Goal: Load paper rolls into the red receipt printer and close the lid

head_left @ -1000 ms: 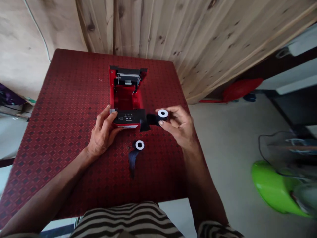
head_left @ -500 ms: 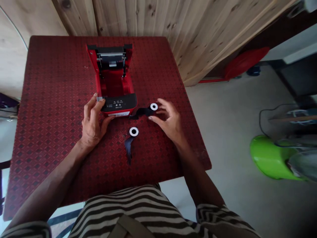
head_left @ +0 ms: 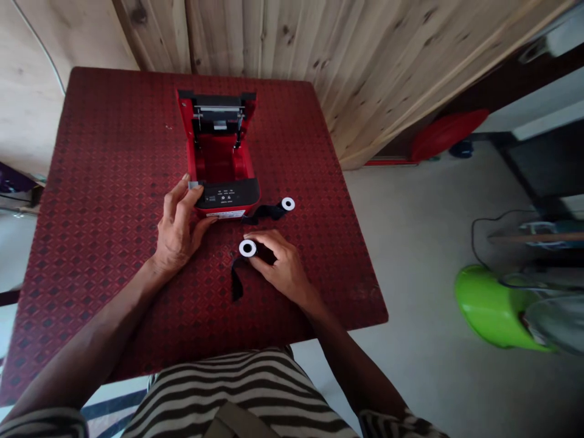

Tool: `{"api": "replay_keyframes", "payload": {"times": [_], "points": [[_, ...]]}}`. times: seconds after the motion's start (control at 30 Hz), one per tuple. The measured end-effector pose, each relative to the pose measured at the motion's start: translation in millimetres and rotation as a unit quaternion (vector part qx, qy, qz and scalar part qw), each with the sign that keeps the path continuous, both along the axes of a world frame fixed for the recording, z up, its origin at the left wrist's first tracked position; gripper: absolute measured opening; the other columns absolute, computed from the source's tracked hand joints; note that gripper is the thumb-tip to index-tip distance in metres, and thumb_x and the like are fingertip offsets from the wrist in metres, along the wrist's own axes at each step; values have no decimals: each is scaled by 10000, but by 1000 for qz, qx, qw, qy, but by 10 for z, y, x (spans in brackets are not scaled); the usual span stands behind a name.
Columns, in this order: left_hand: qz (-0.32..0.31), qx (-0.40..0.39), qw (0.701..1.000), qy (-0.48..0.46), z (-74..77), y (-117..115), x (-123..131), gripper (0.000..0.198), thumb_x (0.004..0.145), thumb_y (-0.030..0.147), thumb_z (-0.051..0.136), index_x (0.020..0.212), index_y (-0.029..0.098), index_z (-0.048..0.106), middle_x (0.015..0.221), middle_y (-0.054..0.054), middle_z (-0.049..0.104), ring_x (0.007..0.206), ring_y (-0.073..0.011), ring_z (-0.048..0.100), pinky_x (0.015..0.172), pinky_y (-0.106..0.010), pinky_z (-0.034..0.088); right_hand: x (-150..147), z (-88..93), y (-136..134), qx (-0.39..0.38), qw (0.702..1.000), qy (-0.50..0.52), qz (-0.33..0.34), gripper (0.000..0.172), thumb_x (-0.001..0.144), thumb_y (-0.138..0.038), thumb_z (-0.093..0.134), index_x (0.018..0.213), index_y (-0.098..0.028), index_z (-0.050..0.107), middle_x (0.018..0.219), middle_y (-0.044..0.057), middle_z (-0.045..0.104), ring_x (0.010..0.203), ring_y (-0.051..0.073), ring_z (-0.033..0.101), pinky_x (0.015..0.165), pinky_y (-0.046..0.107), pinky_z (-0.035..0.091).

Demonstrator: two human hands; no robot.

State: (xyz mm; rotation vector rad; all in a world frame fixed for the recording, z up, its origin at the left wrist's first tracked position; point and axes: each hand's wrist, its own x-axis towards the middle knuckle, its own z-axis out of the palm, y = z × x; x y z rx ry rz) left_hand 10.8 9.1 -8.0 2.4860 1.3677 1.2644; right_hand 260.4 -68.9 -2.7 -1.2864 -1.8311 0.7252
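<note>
A red and black printer (head_left: 228, 192) stands on the table with its lid (head_left: 219, 115) raised and its red inner bay showing. My left hand (head_left: 177, 228) grips the front left corner, fingers on the black panel and thumb low on the front. A small roll (head_left: 247, 248), with a white end face and dark centre hole, stands in front of the printer; a dark tail strip (head_left: 236, 285) trails from it. Around that roll my right hand (head_left: 280, 261) has closed with thumb and fingers. A similar second roll (head_left: 288, 204) lies right of the printer, its dark strip (head_left: 262, 213) reaching the printer's corner.
The red patterned table (head_left: 114, 170) backs onto a wooden plank wall (head_left: 255, 42). Right of it, on the floor, are a green tub (head_left: 483, 304), a cable (head_left: 474, 231) and a red object (head_left: 447, 134).
My right hand has moved from the right-hand roll down and left to the nearer roll and closed on it. My left hand stays on the printer. The view has shifted slightly.
</note>
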Motion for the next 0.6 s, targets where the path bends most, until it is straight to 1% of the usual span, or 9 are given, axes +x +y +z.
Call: {"api": "replay_keyframes", "payload": {"times": [0.07, 0.13, 0.2, 0.27, 0.33, 0.37, 0.43, 0.5, 0.6], "points": [[2, 4, 1000, 3, -10, 2, -4, 656, 987, 403, 722, 1549, 231, 431, 1544, -196, 539, 1471, -327, 552, 1197, -514, 530, 58, 220, 14, 3, 1000, -1, 10, 333, 907, -124, 685, 1214, -250, 698, 1191, 64, 789, 1125, 226, 750, 994, 451, 618], [2, 7, 1000, 6, -17, 0, -6, 665, 983, 396, 727, 1551, 229, 425, 1534, -200, 541, 1462, -324, 562, 1183, -506, 548, 119, 514, 87, 20, 999, -20, 18, 368, 897, -112, 683, 1233, -260, 681, 1207, 54, 782, 1135, 225, 742, 1005, 445, 606], [3, 2, 1000, 7, -18, -8, -6, 677, 984, 394, 724, 1561, 238, 406, 1538, -198, 535, 1459, -320, 565, 1173, -497, 562, 145, 799, 268, 66, 996, -60, 26, 358, 906, -120, 680, 1237, -256, 676, 1202, 52, 777, 1124, 226, 733, 1013, 441, 592], [6, -6, 1000, 1, -19, -22, -4, 679, 988, 392, 718, 1568, 252, 394, 1547, -190, 527, 1461, -313, 564, 1160, -476, 579, 108, 999, 556, 119, 986, -110, 45, 295, 947, -160, 672, 1233, -231, 679, 1191, 69, 772, 1104, 230, 722, 985, 428, 591], [6, -12, 1000, -6, -27, -34, -1, 643, 1011, 373, 684, 1571, 250, 393, 1546, -187, 525, 1460, -305, 565, 1142, -452, 597, 6, 1087, 896, 150, 975, -152, 67, 277, 961, -174, 673, 1235, -211, 680, 1201, 82, 772, 1120, 246, 709, 999, 441, 577], [4, -12, 1000, -9, -35, -36, 0, 617, 1026, 355, 659, 1572, 243, 394, 1543, -189, 525, 1456, -302, 569, 1134, -444, 604, -63, 1098, 1060, 150, 970, -172, 78, 287, 957, -167, 674, 1242, -202, 678, 1221, 89, 769, 1140, 256, 701, 1016, 451, 567], [2, -7, 1000, -14, -54, -36, 6, 589, 1039, 332, 634, 1570, 229, 399, 1537, -194, 527, 1436, -296, 587, 1116, -433, 617, -211, 1087, 1329, 125, 961, -224, 105, 313, 947, -129, 659, 1255, -181, 677, 1243, 106, 763, 1183, 276, 681, 1051, 465, 542], [4, 0, 1000, -21, -74, -32, 13, 600, 1024, 333, 663, 1559, 223, 412, 1533, -197, 529, 1416, -292, 604, 1101, -420, 628, -342, 1072, 1492, 77, 943, -298, 126, 313, 930, -70, 629, 1221, -161, 696, 1202, 120, 763, 1183, 285, 669, 1043, 451, 527], [10, 1, 1000, -29, -89, -32, 23, 615, 994, 339, 710, 1533, 213, 439, 1522, -200, 535, 1396, -288, 621, 1090, -406, 634, -472, 1096, 1581, 20, 907, -400, 130, 286, 922, -40, 607, 1155, -153, 727, 1104, 126, 749, 1103, 275, 669, 950, 394, 511]]}}
